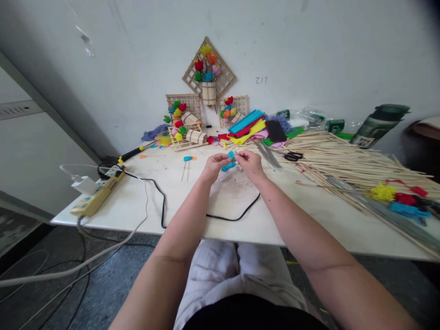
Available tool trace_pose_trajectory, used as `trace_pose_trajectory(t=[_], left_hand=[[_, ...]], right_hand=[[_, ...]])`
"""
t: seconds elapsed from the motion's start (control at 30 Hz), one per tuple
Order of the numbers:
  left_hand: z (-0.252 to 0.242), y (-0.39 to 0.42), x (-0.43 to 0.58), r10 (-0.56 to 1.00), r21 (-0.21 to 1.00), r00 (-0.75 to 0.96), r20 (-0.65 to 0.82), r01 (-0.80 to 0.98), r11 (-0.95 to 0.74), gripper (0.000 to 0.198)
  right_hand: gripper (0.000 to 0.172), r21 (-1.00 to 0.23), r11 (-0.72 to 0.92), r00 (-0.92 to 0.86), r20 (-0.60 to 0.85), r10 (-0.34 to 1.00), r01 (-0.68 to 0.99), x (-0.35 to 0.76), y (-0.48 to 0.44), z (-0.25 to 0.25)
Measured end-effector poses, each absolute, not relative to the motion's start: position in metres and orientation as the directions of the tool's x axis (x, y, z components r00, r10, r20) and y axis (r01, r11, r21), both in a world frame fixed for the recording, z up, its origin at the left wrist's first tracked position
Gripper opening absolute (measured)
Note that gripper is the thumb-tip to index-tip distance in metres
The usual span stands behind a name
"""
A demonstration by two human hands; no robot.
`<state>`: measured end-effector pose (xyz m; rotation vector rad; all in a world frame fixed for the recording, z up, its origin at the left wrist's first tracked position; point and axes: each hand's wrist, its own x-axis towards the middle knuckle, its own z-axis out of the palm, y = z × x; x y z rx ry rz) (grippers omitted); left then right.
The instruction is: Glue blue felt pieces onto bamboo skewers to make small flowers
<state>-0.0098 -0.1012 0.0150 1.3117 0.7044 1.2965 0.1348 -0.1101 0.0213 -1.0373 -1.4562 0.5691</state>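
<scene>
Over the middle of the table, my left hand (217, 166) and my right hand (250, 163) are close together with fingers pinched. Between them is a small blue petal-like piece (231, 156), held at its left side by my left hand. My right fingertips meet its right edge, where a tiny shiny bit shows; what they grip is too small to make out. More blue pieces (228, 167) lie just below the hands. To the left, two thin wires (185, 169) with blue and orange tops rest on the table.
Finished flower lattices (209, 91) lean on the wall. At right spread many thin wooden sticks (330, 156), with scissors (293, 156), a phone (275, 131) and coloured sheets (247, 126) nearby. A power strip (98, 195) sits left; a black cable (237, 218) crosses the front.
</scene>
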Motion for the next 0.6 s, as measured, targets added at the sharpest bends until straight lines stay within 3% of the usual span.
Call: trace_pose_trajectory(t=[0.17, 0.3, 0.4, 0.47, 0.6], left_hand=[[0.012, -0.099, -0.010, 0.938, 0.940, 0.238, 0.253, -0.290, -0.180, 0.029], [0.011, -0.097, -0.010, 0.941, 0.928, 0.213, 0.264, -0.323, -0.188, 0.028], [0.010, -0.096, -0.010, 0.943, 0.925, 0.221, 0.247, -0.343, -0.162, 0.031], [0.010, -0.096, -0.009, 0.947, 0.935, 0.230, 0.225, -0.323, -0.144, 0.033], [0.010, -0.099, -0.007, 0.945, 0.951, 0.254, 0.208, -0.278, -0.135, 0.035]], right_hand=[[0.015, -0.848, 0.466, 0.109, 0.503, 0.857, 0.250, 0.134, -0.107, 0.019], [0.020, -0.853, 0.395, 0.191, 0.475, 0.859, 0.341, 0.153, -0.097, 0.023], [0.022, -0.814, 0.193, 0.353, 0.434, 0.829, 0.548, 0.184, -0.090, 0.028], [0.023, -0.723, -0.014, 0.438, 0.402, 0.804, 0.690, 0.207, -0.089, 0.029], [0.025, -0.568, -0.262, 0.497, 0.309, 0.811, 0.780, 0.238, -0.088, 0.024]])
